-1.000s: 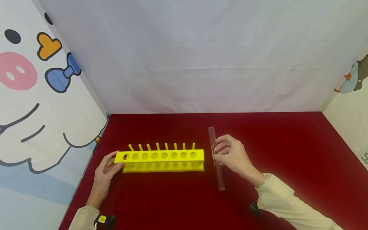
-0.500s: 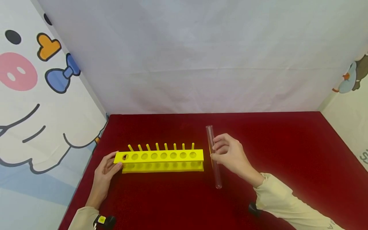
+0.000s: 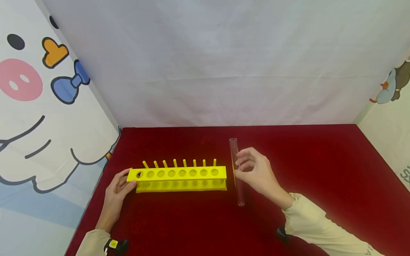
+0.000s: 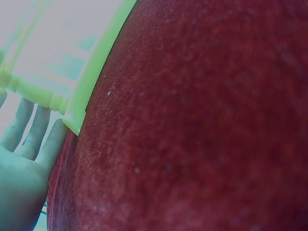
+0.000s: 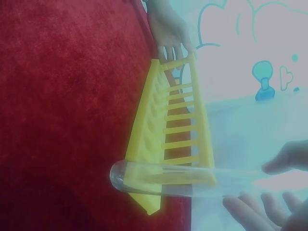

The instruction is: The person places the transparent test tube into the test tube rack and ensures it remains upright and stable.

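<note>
Plainly, my head camera shows the tube (image 3: 238, 188) in the right hand (image 3: 256, 170), pinched between thumb and fingers, just beside the right end of the rack (image 3: 177, 177) and over the red cloth (image 3: 179, 224) — whether its bottom touches down, I can't tell. It looks clear, long and slim, open at the top, with a slight lean and a thin yellowish streak along its side near the thumb. My right wrist camera shows me its rounded, glossy end, with the yellow rack visible through it. The left hand (image 3: 116, 193) grips the rack's far left end — thumb in front, fingers behind.
</note>
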The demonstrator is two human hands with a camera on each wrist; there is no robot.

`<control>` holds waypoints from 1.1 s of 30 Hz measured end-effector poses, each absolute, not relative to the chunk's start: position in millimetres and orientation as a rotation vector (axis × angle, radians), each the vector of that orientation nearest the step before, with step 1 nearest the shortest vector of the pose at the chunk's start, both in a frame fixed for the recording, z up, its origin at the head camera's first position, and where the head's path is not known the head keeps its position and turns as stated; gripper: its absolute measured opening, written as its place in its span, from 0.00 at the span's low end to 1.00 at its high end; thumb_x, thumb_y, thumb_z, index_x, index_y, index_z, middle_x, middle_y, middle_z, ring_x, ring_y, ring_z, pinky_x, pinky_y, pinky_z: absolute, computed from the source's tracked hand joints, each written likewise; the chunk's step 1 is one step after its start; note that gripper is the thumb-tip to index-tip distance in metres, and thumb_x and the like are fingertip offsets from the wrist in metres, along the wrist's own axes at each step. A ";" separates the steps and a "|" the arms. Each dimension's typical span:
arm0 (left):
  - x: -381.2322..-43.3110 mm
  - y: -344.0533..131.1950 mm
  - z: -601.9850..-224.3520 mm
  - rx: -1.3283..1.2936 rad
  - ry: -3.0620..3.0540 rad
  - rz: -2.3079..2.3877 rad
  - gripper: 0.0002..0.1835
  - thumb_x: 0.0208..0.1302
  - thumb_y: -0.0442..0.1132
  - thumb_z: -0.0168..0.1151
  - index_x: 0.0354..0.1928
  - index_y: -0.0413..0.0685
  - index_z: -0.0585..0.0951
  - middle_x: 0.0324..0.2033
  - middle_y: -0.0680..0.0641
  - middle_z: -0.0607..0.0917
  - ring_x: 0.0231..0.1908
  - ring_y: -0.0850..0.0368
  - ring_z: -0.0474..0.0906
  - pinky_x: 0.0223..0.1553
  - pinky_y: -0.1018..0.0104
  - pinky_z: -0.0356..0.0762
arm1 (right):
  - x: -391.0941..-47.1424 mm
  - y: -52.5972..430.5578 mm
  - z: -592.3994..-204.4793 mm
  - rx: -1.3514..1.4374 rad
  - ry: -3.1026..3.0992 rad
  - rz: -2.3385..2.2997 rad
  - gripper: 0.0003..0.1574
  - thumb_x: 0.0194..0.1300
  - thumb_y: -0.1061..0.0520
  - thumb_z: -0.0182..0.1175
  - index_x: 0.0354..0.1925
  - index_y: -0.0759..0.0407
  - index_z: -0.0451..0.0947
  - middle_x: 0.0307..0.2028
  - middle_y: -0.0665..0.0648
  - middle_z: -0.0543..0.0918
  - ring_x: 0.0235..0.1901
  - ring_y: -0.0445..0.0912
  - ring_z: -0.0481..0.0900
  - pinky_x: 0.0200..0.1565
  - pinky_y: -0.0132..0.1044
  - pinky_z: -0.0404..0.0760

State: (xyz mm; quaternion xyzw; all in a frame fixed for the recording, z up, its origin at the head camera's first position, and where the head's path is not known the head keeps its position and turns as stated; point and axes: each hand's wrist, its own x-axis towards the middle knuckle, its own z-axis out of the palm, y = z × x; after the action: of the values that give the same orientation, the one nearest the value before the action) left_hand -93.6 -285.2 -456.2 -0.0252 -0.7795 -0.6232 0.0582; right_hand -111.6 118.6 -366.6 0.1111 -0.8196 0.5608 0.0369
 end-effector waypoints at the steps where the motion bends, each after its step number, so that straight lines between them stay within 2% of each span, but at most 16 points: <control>1: -93.8 -285.4 -456.5 -0.077 -2.362 -1.888 0.24 0.63 0.36 0.49 0.61 0.45 0.61 0.52 0.35 0.69 0.48 0.55 0.71 0.43 0.78 0.69 | -109.8 117.5 -363.0 0.347 -2.509 1.725 0.23 0.43 0.69 0.65 0.40 0.63 0.71 0.31 0.61 0.78 0.28 0.50 0.77 0.30 0.39 0.78; 6: -94.0 -285.4 -456.6 -0.083 -2.360 -1.889 0.24 0.63 0.35 0.49 0.61 0.43 0.60 0.52 0.34 0.68 0.47 0.58 0.72 0.43 0.78 0.70 | -102.1 113.1 -348.8 0.355 -2.488 1.737 0.22 0.43 0.71 0.64 0.40 0.66 0.70 0.32 0.64 0.78 0.29 0.53 0.76 0.30 0.36 0.78; 10: -93.1 -284.7 -455.7 -0.078 -2.365 -1.886 0.24 0.63 0.36 0.50 0.61 0.45 0.61 0.52 0.34 0.68 0.48 0.55 0.71 0.43 0.78 0.70 | -100.9 112.0 -346.0 0.356 -2.467 1.751 0.22 0.43 0.71 0.64 0.40 0.67 0.70 0.32 0.64 0.78 0.29 0.53 0.77 0.29 0.35 0.78; 15: -92.5 -284.7 -456.0 -0.074 -2.370 -1.886 0.23 0.64 0.36 0.49 0.61 0.49 0.61 0.52 0.34 0.68 0.48 0.53 0.71 0.43 0.78 0.69 | -101.1 111.9 -346.4 0.364 -2.435 1.780 0.22 0.43 0.72 0.63 0.40 0.66 0.70 0.32 0.64 0.77 0.28 0.54 0.77 0.30 0.38 0.78; 24: -92.9 -284.8 -456.6 -0.075 -2.349 -1.898 0.24 0.63 0.35 0.49 0.61 0.43 0.60 0.52 0.34 0.68 0.47 0.53 0.71 0.43 0.78 0.70 | -101.1 111.2 -345.8 0.384 -2.382 1.818 0.22 0.42 0.74 0.63 0.39 0.66 0.70 0.31 0.65 0.77 0.28 0.55 0.77 0.29 0.41 0.78; 33: -94.0 -285.5 -458.7 -0.071 -2.339 -1.911 0.24 0.63 0.35 0.49 0.61 0.44 0.60 0.52 0.35 0.69 0.47 0.58 0.72 0.43 0.77 0.70 | -100.0 111.1 -343.1 0.417 -2.362 1.832 0.22 0.42 0.74 0.62 0.39 0.67 0.69 0.31 0.66 0.76 0.28 0.55 0.77 0.30 0.40 0.78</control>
State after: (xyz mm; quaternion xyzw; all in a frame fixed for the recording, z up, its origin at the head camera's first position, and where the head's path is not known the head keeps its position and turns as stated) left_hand -94.0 -285.5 -458.7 -0.0236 -0.7728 -0.6314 0.0599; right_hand -100.0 111.1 -343.1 0.1380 -0.7812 0.6057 0.0617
